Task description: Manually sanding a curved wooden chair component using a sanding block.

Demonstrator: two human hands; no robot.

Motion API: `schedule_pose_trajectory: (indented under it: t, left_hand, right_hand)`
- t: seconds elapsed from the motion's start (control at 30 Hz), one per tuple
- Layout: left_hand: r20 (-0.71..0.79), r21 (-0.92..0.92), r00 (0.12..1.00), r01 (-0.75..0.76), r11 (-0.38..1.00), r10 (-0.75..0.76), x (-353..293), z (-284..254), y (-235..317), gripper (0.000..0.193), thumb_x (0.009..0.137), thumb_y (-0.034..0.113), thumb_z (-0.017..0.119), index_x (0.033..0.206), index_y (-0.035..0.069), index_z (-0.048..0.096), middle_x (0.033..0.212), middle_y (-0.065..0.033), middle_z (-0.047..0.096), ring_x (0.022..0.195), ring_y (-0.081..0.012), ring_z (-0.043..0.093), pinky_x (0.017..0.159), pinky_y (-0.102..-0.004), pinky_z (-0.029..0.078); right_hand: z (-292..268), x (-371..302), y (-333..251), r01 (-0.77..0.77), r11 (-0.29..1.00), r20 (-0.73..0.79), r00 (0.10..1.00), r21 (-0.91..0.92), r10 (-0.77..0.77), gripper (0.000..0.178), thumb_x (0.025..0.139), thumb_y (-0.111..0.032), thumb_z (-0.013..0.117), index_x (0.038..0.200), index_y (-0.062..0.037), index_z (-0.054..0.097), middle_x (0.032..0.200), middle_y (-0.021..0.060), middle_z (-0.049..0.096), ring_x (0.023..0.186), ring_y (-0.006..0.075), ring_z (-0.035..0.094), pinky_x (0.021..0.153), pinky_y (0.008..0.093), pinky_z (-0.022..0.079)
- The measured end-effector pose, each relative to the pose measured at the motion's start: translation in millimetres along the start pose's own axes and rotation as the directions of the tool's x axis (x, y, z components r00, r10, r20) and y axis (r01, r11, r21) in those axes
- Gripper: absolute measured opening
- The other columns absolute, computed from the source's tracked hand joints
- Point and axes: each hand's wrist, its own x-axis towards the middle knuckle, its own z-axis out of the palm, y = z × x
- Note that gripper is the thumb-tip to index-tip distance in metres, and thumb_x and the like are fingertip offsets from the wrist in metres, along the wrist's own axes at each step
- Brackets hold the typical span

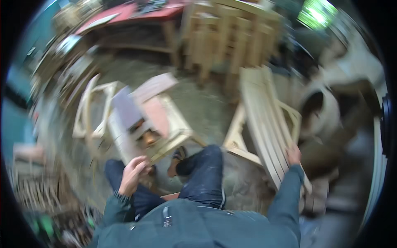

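My left hand [134, 172] hovers over my left thigh, near the close edge of a low wooden stand [175, 142]. Its fingers are curled, and what they hold, if anything, cannot be made out. Lying on the stand are a pinkish sanding sheet or board [156, 87] and a greyish-purple block [127, 106]. On my right, several long pale wooden slats [260, 120] rest side by side across a wooden frame [236, 128]. My right hand [294, 154] has its fingers closed at the right edge of these slats. Motion blur softens the whole view.
A curved wooden frame [89, 107] stands left of the low stand. Farther off are a red-topped table [140, 15] and stacked wooden chair-like frames [231, 37]. Wood pieces pile up along the left wall, and a brown rounded object [343, 120] is at the right.
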Motion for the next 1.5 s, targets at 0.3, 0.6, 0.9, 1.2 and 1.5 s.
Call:
schedule_pose_trajectory:
  t: [0.3, 0.6, 0.9, 1.2, 1.5]
  left_hand:
    - [-0.211, -0.063, 0.976, -0.071, 0.995, 0.056, -0.5, -78.2, 4.3, 0.039, 0.104, 0.023, 0.067, 0.136, 0.002, 0.059, 0.113, -0.0058, 0.069, 0.098, -0.0139, 0.069, 0.088, -0.0287, 0.056]
    - [-0.551, -0.044, 0.815, -0.242, 0.969, 0.178, 46.1, -207.2, -28.5, 0.026, 0.102, 0.017, 0.067, 0.127, 0.008, 0.065, 0.106, -0.0013, 0.07, 0.091, -0.0112, 0.069, 0.079, -0.0264, 0.055]
    - [-0.863, 0.5, 0.288, 0.363, 0.786, 0.415, 152.5, -452.5, -206.9, 0.067, 0.08, 0.031, 0.08, 0.137, 0.003, 0.056, 0.127, -0.027, 0.062, 0.121, -0.0426, 0.058, 0.106, -0.0498, 0.047]
    - [-0.843, 0.301, 0.505, 0.156, 0.941, 0.186, 259.3, -561.3, -186.8, 0.095, 0.087, 0.074, 0.065, 0.147, 0.001, 0.053, 0.14, -0.0297, 0.061, 0.133, -0.0419, 0.057, 0.113, -0.0469, 0.043]
    - [-0.772, 0.228, 0.635, 0.307, 0.924, -0.021, 261.3, -579.2, -160.5, 0.094, 0.083, 0.09, 0.055, 0.122, 0.007, 0.076, 0.124, -0.0239, 0.072, 0.121, -0.0439, 0.066, 0.104, -0.0489, 0.049]
  right_hand:
    - [12.9, 22.9, 5.6, 0.068, 0.98, 0.171, 0.985, -0.188, -0.036, 0.064, 0.094, -0.016, 0.072, 0.15, 0.006, 0.048, 0.148, 0.0248, 0.058, 0.135, 0.0354, 0.057, 0.113, 0.0401, 0.043]
    - [51.8, -14.4, -68.2, -0.114, 0.743, -0.209, 0.977, -0.659, -0.036, 0.062, 0.095, -0.023, 0.068, 0.153, -0.0074, 0.051, 0.146, 0.0213, 0.059, 0.132, 0.0427, 0.055, 0.112, 0.0496, 0.042]
    - [153.5, -150.3, -240.4, 0.52, 0.729, 0.154, 0.847, -0.445, -0.51, 0.056, 0.086, -0.005, 0.068, 0.141, -0.0018, 0.059, 0.141, 0.0243, 0.058, 0.135, 0.044, 0.05, 0.117, 0.0532, 0.036]
    - [114.8, -167.2, -331.7, 0.444, 0.795, 0.203, 0.896, -0.413, -0.395, 0.044, 0.084, 0.004, 0.063, 0.128, -0.0004, 0.064, 0.124, 0.0207, 0.063, 0.114, 0.0387, 0.06, 0.095, 0.0458, 0.051]
    - [144.8, -184.8, -416.8, 0.67, 0.669, 0.333, 0.742, -0.322, -0.582, 0.033, 0.085, 0.004, 0.061, 0.116, -0.002, 0.071, 0.103, 0.015, 0.068, 0.086, 0.0267, 0.069, 0.077, 0.0361, 0.057]
